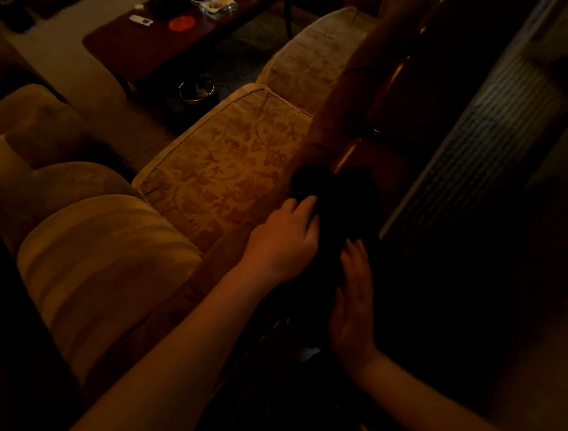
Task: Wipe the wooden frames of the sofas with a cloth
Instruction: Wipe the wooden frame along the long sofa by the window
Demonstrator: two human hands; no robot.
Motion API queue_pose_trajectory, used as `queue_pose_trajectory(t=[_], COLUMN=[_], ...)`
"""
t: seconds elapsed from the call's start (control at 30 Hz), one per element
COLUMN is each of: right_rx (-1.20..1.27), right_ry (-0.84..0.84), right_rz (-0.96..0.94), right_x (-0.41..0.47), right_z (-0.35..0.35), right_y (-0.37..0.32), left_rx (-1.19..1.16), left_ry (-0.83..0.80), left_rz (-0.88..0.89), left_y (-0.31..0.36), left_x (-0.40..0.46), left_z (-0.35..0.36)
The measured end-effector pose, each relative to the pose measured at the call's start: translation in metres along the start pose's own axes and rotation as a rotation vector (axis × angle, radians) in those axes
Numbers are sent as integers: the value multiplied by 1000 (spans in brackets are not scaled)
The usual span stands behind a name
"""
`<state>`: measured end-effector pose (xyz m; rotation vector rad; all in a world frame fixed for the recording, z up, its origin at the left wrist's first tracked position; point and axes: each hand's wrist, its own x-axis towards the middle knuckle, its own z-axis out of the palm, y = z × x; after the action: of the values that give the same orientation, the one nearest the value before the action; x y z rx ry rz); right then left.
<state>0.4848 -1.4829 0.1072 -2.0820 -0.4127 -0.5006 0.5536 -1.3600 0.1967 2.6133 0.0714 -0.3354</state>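
In the head view the scene is very dim. The left hand reaches in from seven o'clock, its fingers curled onto a dark cloth that lies bunched on the wooden frame along the top of the sofa's back, just right of centre. The cloth is almost black, so its edges are hard to make out, and how firmly the fingers hold it cannot be told for certain; they appear to grip its near edge. The right hand comes up from five o'clock with fingers straight and together, fingertips at the cloth's lower edge, holding nothing. The polished frame runs on toward one o'clock. Patterned seat cushions lie toward ten o'clock of the hands, and a striped cushion sits at nine o'clock. At twelve o'clock stands a dark coffee table carrying a red disc and small clutter; a round metal bin sits on the floor below it.
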Motion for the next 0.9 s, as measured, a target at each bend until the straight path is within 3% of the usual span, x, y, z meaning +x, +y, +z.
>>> queue_pose_trajectory(t=[0.07, 0.2, 0.3, 0.4, 0.57, 0.7, 0.8, 0.9], right_rx=[-10, -262, -291, -169, -73, -213, -217, -156], right_ry=[-15, -33, 105, 136, -5, -131, -132, -52], right_rz=[-48, -194, -42, 55, -134, -372, -254, -91], right_x=[-7, 59, 101, 79, 8, 55, 93, 73], right_z=[1, -16, -17, -11, 4, -10, -23, -15], right_y=[2, 48, 64, 40, -24, 21, 51, 30], left_rx=[-56, -235, -268, -420, -535, -561, -541, -584], left_ry=[71, 218, 252, 325, 396, 389, 375, 404], left_rz=[45, -4, -36, -84, -100, -124, -128, -135], left_y=[-3, -5, -7, -7, -3, -4, -1, -1], left_x=[-4, -1, 2, 0, 0, -1, -4, -4], left_z=[2, 2, 2, 2, -1, -2, -2, -2])
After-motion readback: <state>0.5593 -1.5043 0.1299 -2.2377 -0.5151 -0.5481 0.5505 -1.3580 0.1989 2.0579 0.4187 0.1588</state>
